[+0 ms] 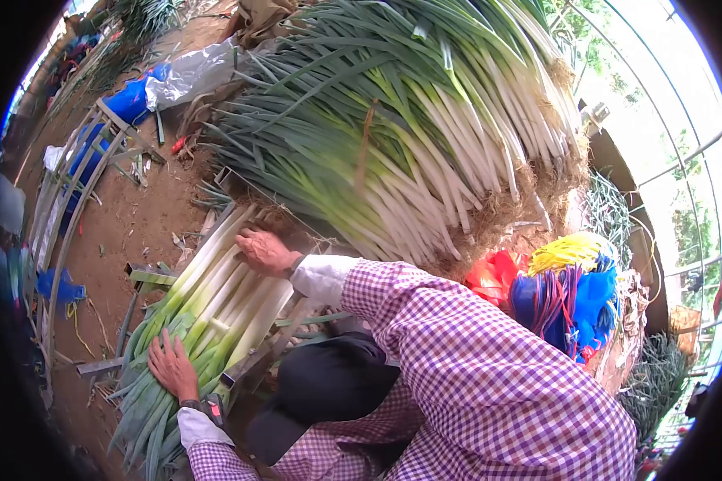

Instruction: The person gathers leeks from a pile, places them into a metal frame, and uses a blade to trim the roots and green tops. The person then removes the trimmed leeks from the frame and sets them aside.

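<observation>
Several large green onions (218, 290) with thick white stalks lie side by side in a low metal frame (253, 353). My left hand (172, 366), a watch on its wrist, lies on their green leaves with its fingers spread. Over the white stalks near the root ends rests my right hand (266, 253), fingers apart and slightly bent. Both hands touch the onions from above, and neither is closed around a stalk. Past my right hand is a big heap of green onions (425, 136), roots pointing right.
Coloured ties, yellow (568, 252), red (497, 276) and blue (595, 301), lie right of my right arm. A curved metal rack (76, 184) stands on the soil (108, 240) at left. Near it lies white and blue sheeting (188, 76). A dark cap-like shape (321, 393) is below my right arm.
</observation>
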`<state>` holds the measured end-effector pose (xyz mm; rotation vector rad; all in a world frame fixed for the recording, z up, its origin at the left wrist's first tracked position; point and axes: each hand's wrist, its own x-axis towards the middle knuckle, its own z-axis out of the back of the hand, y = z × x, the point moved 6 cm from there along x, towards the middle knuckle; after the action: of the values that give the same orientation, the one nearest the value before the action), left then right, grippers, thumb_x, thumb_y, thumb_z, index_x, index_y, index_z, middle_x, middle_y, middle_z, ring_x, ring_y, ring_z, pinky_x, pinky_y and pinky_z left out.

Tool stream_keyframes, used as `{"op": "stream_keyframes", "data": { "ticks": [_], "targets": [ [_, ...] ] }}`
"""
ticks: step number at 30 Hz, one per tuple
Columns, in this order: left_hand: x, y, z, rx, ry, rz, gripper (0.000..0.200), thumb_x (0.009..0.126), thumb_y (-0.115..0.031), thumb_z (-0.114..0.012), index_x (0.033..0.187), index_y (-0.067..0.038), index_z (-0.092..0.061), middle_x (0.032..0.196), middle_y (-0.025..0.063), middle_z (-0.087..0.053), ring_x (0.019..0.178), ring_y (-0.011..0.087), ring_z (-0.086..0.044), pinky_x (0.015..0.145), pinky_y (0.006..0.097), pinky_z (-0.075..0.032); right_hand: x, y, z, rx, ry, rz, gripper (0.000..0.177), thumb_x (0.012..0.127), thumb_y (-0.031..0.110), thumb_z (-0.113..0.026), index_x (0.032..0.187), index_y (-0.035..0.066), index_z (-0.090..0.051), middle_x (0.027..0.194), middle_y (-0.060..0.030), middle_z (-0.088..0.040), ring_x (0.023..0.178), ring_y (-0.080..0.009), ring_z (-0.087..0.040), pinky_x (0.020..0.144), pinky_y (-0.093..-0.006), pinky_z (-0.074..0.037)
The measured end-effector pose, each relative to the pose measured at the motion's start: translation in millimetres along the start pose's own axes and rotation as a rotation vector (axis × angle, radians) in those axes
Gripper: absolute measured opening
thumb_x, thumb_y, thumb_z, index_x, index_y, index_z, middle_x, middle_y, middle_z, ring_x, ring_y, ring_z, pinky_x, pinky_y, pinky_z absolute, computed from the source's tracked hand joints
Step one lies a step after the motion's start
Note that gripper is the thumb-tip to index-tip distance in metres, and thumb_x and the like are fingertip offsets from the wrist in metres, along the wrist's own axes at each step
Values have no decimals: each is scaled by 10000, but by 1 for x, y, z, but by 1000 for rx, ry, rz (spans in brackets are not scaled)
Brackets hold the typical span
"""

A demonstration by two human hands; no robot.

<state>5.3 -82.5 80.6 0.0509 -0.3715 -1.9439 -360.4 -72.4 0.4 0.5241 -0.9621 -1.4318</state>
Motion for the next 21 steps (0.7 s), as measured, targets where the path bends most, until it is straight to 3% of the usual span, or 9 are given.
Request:
{"op": "stream_keyframes", "data": {
  "ticks": [2,3,6,7,8,12,13,17,21],
  "targets": [
    [-3,3,-3,6,3,-10,453,1089,-395,-451,1459,-155,-556,1416,116,-563,1355,286,-493,1135,447,-370,-28,67,48,-238,-134,183,280,897,249,-710,1048,20,-652,1038,-202,-666,1017,-403,-644,904,-491,-531],
    [-3,5,-4,12,6,-21,453,1089,-394,-452,1462,-158,-554,1418,116,-562,1356,287,-492,1134,450,-370,-38,84,63,-142,-91,121,328,899,226,-707,1158,28,-664,1069,-189,-673,948,-409,-653,838,-472,-558],
    [-1,3,-4,1,1,-20,451,1087,-392,-458,1466,-168,-556,1417,119,-562,1357,291,-492,1129,459,-371,-83,111,124,55,-143,115,333,907,181,-701,1214,52,-680,1132,-165,-688,987,-356,-677,847,-448,-567],
    [-1,4,-5,1,-3,-25,451,1086,-392,-460,1466,-169,-556,1416,120,-562,1356,292,-492,1128,459,-371,-100,84,134,317,-194,24,315,913,144,-702,1217,60,-690,1150,-150,-695,990,-312,-689,843,-423,-573],
    [-2,5,-6,3,-8,-28,451,1085,-393,-462,1466,-170,-557,1416,120,-563,1356,293,-492,1128,460,-371,-118,72,155,346,-234,-35,310,920,136,-694,1219,52,-693,1152,-144,-706,1006,-295,-692,859,-408,-572],
    [-2,8,-10,6,-25,-36,459,1082,-410,-467,1472,-184,-555,1421,105,-564,1354,285,-497,1122,462,-370,-197,-3,252,32,-445,-388,295,948,105,-666,1226,20,-708,1163,-121,-750,1068,-224,-707,925,-350,-566],
    [-1,8,-9,12,-3,-27,462,1082,-415,-463,1476,-189,-551,1436,98,-559,1360,279,-495,1120,464,-368,-218,-26,266,-73,-458,-482,276,939,119,-676,1191,16,-720,1097,-123,-763,1019,-231,-722,904,-355,-567],
    [-1,11,-13,24,4,-37,462,1084,-411,-458,1481,-192,-546,1450,95,-556,1367,275,-492,1121,460,-364,-290,-97,262,-308,-322,-725,248,897,142,-722,1119,32,-737,981,-147,-765,913,-261,-740,816,-372,-567],
    [0,9,-14,15,27,-29,459,1087,-403,-451,1482,-189,-542,1452,92,-558,1373,272,-488,1123,455,-360,-328,-116,241,-432,-402,-756,244,879,171,-742,1095,58,-727,943,-156,-750,852,-279,-737,753,-403,-561]
  ]
}}
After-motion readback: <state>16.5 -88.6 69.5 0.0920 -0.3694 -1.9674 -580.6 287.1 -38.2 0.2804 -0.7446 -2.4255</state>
